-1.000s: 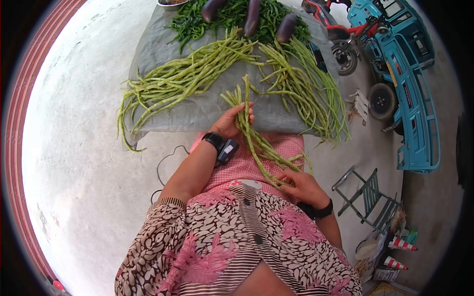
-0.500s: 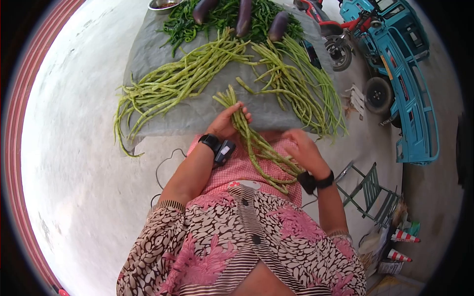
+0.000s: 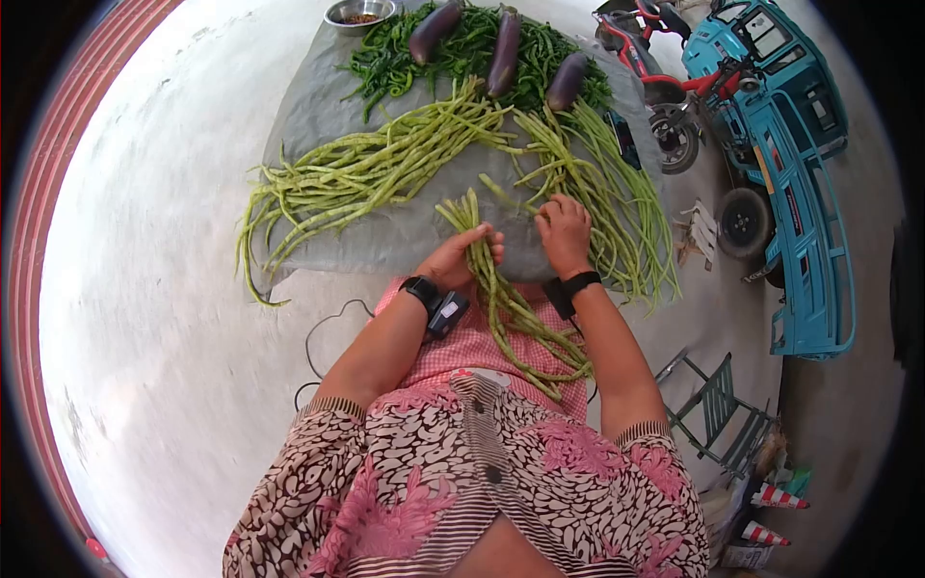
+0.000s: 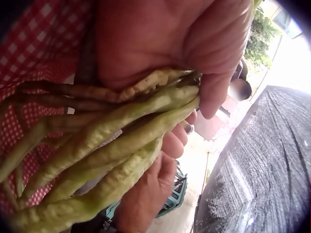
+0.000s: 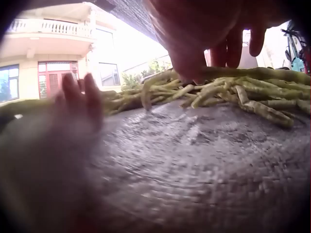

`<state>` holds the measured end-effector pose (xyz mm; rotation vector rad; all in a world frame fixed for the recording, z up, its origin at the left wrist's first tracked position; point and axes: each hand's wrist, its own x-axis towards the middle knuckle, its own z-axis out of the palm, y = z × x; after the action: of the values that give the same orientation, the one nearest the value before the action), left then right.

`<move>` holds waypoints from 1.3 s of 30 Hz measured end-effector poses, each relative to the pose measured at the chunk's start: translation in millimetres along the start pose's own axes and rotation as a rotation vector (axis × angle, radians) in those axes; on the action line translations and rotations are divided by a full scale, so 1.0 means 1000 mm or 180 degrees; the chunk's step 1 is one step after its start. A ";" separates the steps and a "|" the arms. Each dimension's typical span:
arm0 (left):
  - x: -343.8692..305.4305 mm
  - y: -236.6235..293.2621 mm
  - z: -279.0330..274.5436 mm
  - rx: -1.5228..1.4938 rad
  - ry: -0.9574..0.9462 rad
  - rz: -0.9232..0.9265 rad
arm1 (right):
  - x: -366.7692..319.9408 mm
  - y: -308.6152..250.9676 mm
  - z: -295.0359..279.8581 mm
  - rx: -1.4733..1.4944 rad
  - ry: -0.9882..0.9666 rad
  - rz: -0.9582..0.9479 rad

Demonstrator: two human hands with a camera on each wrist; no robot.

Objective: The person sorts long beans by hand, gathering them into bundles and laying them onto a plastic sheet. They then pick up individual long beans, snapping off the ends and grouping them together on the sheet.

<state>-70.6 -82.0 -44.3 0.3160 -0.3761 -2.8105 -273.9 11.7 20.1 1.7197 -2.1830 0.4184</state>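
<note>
In the head view, my left hand (image 3: pixel 461 258) grips a bunch of long beans (image 3: pixel 496 299) near one end, and their other ends hang over my lap. The left wrist view shows the bunch (image 4: pixel 116 136) held between thumb and curled fingers. My right hand (image 3: pixel 566 231) is at the near edge of the right-hand pile of long beans (image 3: pixel 617 207), back of the hand up. From the right wrist, its thumb (image 5: pixel 187 68) and a fingertip meet at a long bean in the pile (image 5: pixel 218 92). A single long bean (image 3: pixel 501 196) lies just left of that hand.
A larger pile of long beans (image 3: pixel 376 169) spreads over the left of the grey sheet (image 3: pixel 385 226). Green peppers (image 3: pixel 385 77), eggplants (image 3: pixel 504 58) and a metal bowl (image 3: pixel 361 13) lie behind. A folding chair (image 3: pixel 718 400) and a blue three-wheeler (image 3: pixel 809 212) stand at right.
My right hand has let go of the lower ends of the bunch and moved forward to the right-hand pile. The left hand keeps its grip; one bean now lies apart on the sheet.
</note>
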 end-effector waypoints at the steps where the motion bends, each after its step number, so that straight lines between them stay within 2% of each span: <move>1: 0.001 0.000 0.000 0.0041 -0.0002 -0.0038 | 0.001 -0.006 -0.008 0.0527 -0.0120 0.0280; 3: 0.001 0.002 0.003 0.0069 -0.0080 -0.0059 | 0.000 -0.022 -0.024 0.1567 -0.0360 0.0887; 6: 0.002 0.000 0.003 0.0156 -0.0133 0.0031 | -0.009 -0.051 -0.046 0.2056 -0.0246 0.0717; 9: 0.008 0.002 -0.002 0.0253 -0.0396 0.0018 | -0.027 -0.062 -0.039 0.1867 -0.0904 0.0834; 13: -0.001 0.004 0.006 0.0148 -0.0463 -0.0014 | -0.040 -0.076 -0.037 0.1784 -0.0916 0.0761; 16: -0.003 0.000 0.012 0.0050 -0.0106 0.0166 | -0.048 -0.080 -0.040 0.1527 -0.0957 0.0668; 19: 0.005 0.000 -0.008 -0.0081 -0.0617 0.0143 | -0.054 -0.085 -0.042 0.1467 -0.1201 0.0729; 21: 0.004 0.000 -0.014 -0.0086 -0.0567 0.0047 | -0.059 -0.089 -0.044 0.1546 -0.1145 0.0708; 24: 0.003 -0.001 -0.005 -0.0156 -0.0415 0.0112 | -0.058 -0.089 -0.052 0.1762 -0.1414 0.1062; 27: -0.004 0.000 0.008 -0.0271 -0.0106 0.0104 | -0.060 -0.062 -0.035 0.1421 -0.0799 0.0835; 31: -0.004 0.002 0.008 -0.0072 0.0279 0.0045 | -0.040 -0.016 -0.020 0.1770 -0.0596 0.1481; 32: -0.003 0.002 0.007 -0.0151 -0.0068 0.0048 | -0.035 -0.003 -0.008 0.1686 -0.0475 0.1565; 35: 0.001 -0.001 0.001 -0.0045 -0.0308 0.0236 | -0.011 0.026 0.001 0.1264 -0.0337 0.1678; 38: 0.000 -0.001 0.002 -0.0030 -0.0331 0.0181 | 0.003 0.054 0.028 0.0717 -0.0288 0.1700; 39: 0.000 0.000 0.003 -0.0060 -0.0361 0.0151 | 0.010 0.054 0.024 0.0791 -0.0464 0.1836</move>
<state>-71.4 -81.0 -42.0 0.1421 -0.3762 -2.7908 -330.5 5.3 0.9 1.2230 -2.8260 0.7492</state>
